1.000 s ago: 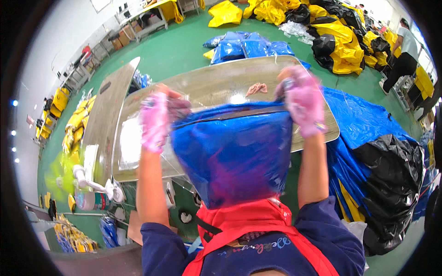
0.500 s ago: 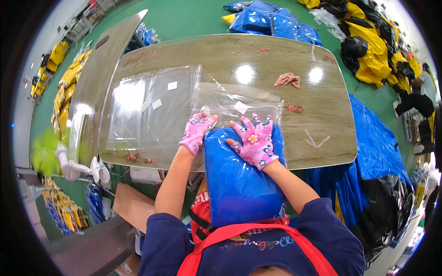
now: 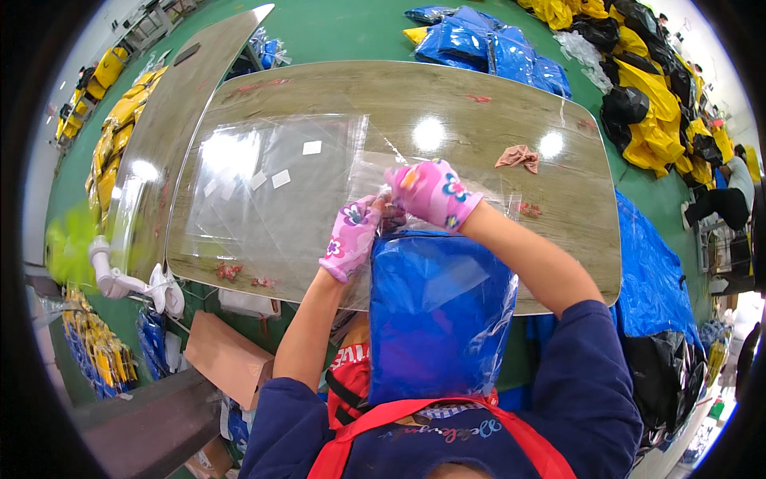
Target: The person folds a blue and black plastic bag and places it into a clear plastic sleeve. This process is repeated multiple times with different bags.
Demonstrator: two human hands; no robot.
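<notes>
Fingers close together by the blue packet — tips blurred, hold unclear.

A plump, roughly rectangular blue bundle sits inside a glossy, creased clear plastic bag. It lies across the tabletop's near edge, its lower part overhanging.
</notes>
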